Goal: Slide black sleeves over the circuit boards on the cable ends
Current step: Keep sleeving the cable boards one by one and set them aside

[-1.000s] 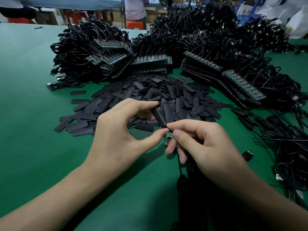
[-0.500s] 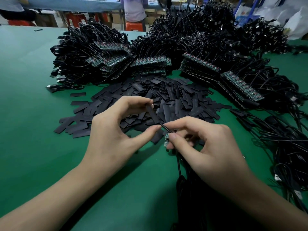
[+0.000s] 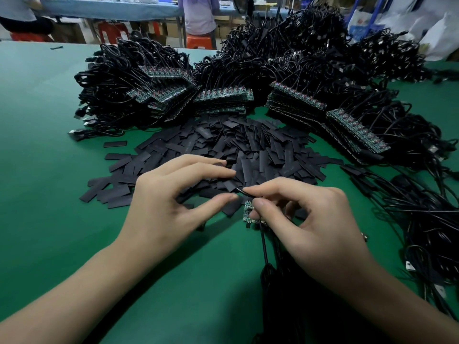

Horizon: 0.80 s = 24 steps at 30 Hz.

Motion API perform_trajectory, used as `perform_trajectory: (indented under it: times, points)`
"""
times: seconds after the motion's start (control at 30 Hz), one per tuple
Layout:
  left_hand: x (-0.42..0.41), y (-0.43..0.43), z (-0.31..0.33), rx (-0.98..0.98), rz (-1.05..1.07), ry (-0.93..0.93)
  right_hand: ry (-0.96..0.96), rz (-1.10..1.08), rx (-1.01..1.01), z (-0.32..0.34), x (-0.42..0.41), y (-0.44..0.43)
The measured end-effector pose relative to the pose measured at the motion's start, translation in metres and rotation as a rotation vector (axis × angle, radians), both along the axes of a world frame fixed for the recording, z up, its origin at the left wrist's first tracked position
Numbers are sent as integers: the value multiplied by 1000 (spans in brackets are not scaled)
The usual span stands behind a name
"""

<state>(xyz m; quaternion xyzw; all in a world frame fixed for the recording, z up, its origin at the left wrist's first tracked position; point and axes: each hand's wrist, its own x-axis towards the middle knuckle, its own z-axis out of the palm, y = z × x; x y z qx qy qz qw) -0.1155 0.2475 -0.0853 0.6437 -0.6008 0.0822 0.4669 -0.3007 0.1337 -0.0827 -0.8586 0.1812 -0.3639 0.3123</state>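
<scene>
My left hand (image 3: 173, 202) pinches one black sleeve (image 3: 229, 186) between thumb tip and fingertips, just above the near edge of the loose pile of black sleeves (image 3: 248, 150). My right hand (image 3: 310, 219) holds a small green circuit board (image 3: 248, 212) with its thumb on the board. A short black wire end (image 3: 244, 191) sticks out under its index fingertip and touches the sleeve's lower end. The board's black cable (image 3: 263, 247) runs down towards me. The sleeve is beside the board, not over it.
Bundles of black cables with rows of bare circuit boards (image 3: 223, 95) ring the far side of the green table (image 3: 62, 194). More cables (image 3: 422, 219) lie tangled at the right. A dark cable heap (image 3: 285, 294) sits below my right hand. People and stools stand beyond the table.
The sleeve in my left hand has tipped down and come closer to the wire end at my right index finger. Both hands stay in nearly the same place.
</scene>
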Motion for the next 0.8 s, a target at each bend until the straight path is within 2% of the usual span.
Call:
perform_trajectory:
  times: [0.2, 0.33, 0.4, 0.47, 0.57, 0.67, 0.73, 0.8]
  points:
    - [0, 2, -2, 48, -16, 149, -11, -62, -3, 2, -1, -3]
    - [0, 2, -4, 107, -22, 120, -26, -85, 14, 9, -1, -3]
    - [0, 0, -6, 148, -5, 110, -97, -106, 105, 20, -3, -9]
    - [1, -1, -9, 196, 37, 24, -212, -153, 163, 35, -10, -18]
    - [2, -3, -11, 287, 103, -173, -325, -280, 14, 58, -25, -39]
    - [3, -3, -11, 359, 147, -236, -315, -418, -152, 80, -41, -61]
    - [0, -3, -10, 413, 160, -244, -234, -510, -220, 88, -50, -78]
    - [-3, -5, -9, 456, 161, -233, -56, -608, -285, 87, -56, -96]
